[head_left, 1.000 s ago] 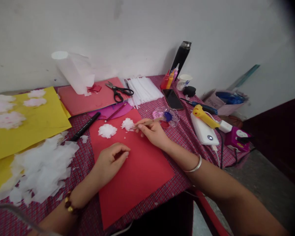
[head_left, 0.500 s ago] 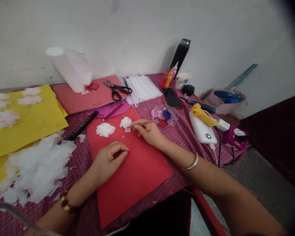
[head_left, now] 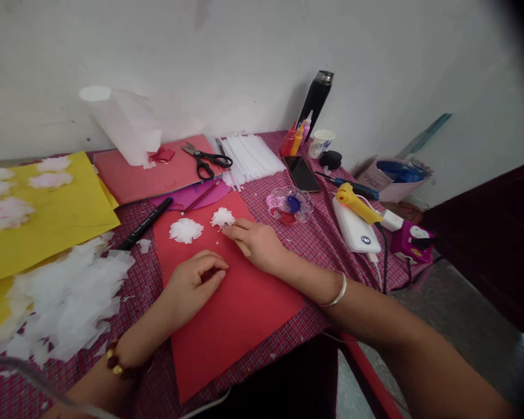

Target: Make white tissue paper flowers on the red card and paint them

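Note:
A red paper sheet (head_left: 244,308) lies on the checked cloth in front of me. Two white tissue flowers sit near its far end, one at the left (head_left: 186,230) and one at the right (head_left: 222,217). My right hand (head_left: 255,241) rests on the sheet with its pinched fingertips touching the right flower. The thin brush it held a moment ago is hidden under the fingers. My left hand (head_left: 196,282) lies on the red sheet closer to me, fingers curled in with thumb against index, holding nothing I can see.
A paint palette (head_left: 290,205), phone (head_left: 302,173), yellow glue gun (head_left: 356,201) and white power bank (head_left: 358,227) lie to the right. Scissors (head_left: 205,160), white strips (head_left: 251,157) and a black marker (head_left: 144,224) lie behind. White tissue scraps (head_left: 65,297) and yellow paper (head_left: 48,215) are at left.
My right hand slid left along the red sheet toward the right flower, and the brush handle no longer shows above it. My left hand stayed in place.

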`<state>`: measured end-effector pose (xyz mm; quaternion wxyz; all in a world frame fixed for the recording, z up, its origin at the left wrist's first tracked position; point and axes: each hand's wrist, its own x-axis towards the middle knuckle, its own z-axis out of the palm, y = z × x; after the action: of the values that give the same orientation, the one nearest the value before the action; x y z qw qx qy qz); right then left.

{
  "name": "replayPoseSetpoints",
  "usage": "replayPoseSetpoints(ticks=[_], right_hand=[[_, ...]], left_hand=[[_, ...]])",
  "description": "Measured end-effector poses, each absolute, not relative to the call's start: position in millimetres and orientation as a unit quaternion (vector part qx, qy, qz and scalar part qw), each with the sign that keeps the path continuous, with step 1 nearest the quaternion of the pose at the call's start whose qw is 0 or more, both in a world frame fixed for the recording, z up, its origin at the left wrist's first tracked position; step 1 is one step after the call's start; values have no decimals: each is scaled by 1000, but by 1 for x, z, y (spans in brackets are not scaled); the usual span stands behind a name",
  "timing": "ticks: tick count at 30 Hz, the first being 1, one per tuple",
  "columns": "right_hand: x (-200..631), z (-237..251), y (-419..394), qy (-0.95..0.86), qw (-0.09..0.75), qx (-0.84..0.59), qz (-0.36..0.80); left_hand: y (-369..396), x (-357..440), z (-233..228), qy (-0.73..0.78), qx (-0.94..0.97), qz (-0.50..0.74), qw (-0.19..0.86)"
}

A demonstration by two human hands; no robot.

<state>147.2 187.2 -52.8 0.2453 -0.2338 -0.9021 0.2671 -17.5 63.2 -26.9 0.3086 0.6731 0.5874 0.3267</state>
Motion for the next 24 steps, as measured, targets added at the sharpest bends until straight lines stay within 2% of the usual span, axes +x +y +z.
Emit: replayPoseSetpoints(ticks=[4,8,15,21,24], right_hand=[[148,-56,196,-782,362,-290,416],[148,-56,199,-760,358,-284,462],[148,-56,195,-815,350,-262,380],[150,-49,187,-915,226,-235,239],[148,-49,185,-945,191,-208,167]], left_hand=[[64,-19,-31,587,665,338,315],[65,-19,-31,588,657,340,327],[65,-18,-27,593,659,331,325],[64,-19,-31,592,664,322,324],[63,-19,-31,592,671,306,324]])
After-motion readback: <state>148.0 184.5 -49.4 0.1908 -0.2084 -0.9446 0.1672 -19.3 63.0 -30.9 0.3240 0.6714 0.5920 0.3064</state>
